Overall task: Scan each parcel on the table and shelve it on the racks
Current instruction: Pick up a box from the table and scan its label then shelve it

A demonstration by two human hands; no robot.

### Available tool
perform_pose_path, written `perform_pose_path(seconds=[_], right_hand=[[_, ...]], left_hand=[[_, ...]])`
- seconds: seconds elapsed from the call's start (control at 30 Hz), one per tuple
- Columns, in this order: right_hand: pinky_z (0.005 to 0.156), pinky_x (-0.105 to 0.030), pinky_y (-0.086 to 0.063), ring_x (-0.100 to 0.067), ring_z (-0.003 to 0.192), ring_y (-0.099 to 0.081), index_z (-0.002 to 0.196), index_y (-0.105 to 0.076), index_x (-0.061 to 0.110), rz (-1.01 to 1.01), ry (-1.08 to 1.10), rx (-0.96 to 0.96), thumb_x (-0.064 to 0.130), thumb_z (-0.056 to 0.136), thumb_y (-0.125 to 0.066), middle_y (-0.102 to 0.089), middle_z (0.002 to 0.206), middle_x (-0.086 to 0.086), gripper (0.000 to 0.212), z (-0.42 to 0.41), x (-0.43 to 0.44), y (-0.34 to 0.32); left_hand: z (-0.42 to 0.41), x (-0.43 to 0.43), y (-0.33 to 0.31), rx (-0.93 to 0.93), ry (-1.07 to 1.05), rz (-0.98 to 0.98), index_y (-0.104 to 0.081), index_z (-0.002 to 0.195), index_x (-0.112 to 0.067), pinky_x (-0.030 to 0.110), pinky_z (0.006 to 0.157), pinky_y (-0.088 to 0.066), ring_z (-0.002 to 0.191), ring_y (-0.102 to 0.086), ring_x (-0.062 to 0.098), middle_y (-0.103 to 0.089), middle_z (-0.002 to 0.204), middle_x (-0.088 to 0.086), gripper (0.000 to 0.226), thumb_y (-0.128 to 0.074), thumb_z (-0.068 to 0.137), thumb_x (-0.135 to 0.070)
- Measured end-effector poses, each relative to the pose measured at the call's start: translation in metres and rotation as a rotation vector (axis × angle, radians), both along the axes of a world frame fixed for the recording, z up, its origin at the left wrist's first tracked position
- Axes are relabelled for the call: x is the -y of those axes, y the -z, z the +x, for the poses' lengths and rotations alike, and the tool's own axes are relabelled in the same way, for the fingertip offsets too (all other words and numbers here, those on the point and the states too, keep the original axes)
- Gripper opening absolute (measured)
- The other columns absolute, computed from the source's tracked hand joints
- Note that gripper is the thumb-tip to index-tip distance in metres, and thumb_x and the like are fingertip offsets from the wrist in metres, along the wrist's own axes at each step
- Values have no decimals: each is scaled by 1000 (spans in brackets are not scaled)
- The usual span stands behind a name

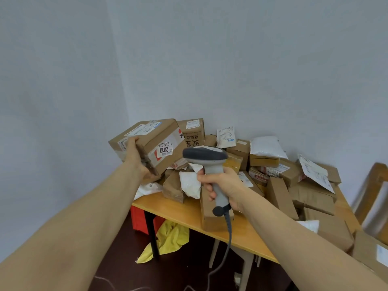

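The brown parcel [153, 139] is held up clear of the counter [180, 208], at about ten o'clock from the scanner [206, 156]. It is tilted, with its "2010" label [164, 149] facing the camera. The left grip [134, 154] is curled round the box's near left edge, and the right grip [220, 185] is wrapped firmly round the scanner's handle.

Held one-handed by an edge, the box could pivot and slip onto the heap of parcels [283, 175] spreading from twelve to four o'clock. Some of those sit right at the counter's edge, and a knock could tip them to the floor. The box carries several labels, so the beam might catch the wrong barcode. The cord [228, 234], hanging toward six o'clock, could snag.

The scanner's window looks turned toward nine o'clock, though this angle makes that hard to confirm. The racks are out of view, the fingers under the box are hidden, and the labels' small print is unreadable.
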State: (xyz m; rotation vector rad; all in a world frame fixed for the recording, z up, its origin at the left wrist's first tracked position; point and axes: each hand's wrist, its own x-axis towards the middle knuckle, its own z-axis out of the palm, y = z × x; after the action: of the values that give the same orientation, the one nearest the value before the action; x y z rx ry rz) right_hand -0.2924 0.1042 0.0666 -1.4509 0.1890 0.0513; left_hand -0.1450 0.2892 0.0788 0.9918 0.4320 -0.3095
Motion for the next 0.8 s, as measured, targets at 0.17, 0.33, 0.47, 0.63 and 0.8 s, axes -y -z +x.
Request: perform_pose_path(seconds=[0.17, 0.33, 0.47, 0.63, 0.8], right_hand=[[47, -25, -41, -14, 40, -39, 82, -58, 9, -90, -32, -25, 3, 84, -68, -47, 51, -4, 11, 1, -10, 0], [45, -23, -41, -13, 40, -39, 81, -58, 8, -113, -33, -25, 1, 84, -67, -46, 51, -5, 12, 0, -16, 0], [45, -23, -40, -14, 39, -38, 79, -57, 8, -98, -33, -25, 0, 84, -66, -46, 51, -5, 13, 0, -19, -1], [45, -23, -41, -14, 39, -38, 78, -57, 9, -63, -34, -50, 0, 84, -66, -46, 51, -5, 13, 1, -23, 1], [47, -24, -41, -14, 39, -39, 78, -58, 9, -57, -37, -70, 1, 83, -67, -47, 50, -4, 13, 3, -26, 4]], left_hand=[[7, -12, 5, 6, -79, 32, -56, 96, -22, 52, 93, -43, 95, -60, 27, -67, 100, 5, 49, -65, 66, -59], [12, -22, 9, 8, -126, 48, -56, 117, -27, 54, 95, -42, 98, -61, 27, -68, 106, 4, 72, -69, 55, -61], [15, -28, 14, 8, -135, 37, -57, 119, -29, 50, 93, -44, 98, -63, 25, -70, 106, 1, 78, -71, 49, -59], [14, -29, 15, 19, -144, 28, -57, 116, -27, 52, 92, -45, 97, -63, 25, -69, 105, 2, 69, -70, 56, -58], [18, -35, 21, -15, -161, 8, -52, 120, -31, 59, 85, -44, 96, -61, 29, -68, 106, 4, 79, -71, 49, -58]])
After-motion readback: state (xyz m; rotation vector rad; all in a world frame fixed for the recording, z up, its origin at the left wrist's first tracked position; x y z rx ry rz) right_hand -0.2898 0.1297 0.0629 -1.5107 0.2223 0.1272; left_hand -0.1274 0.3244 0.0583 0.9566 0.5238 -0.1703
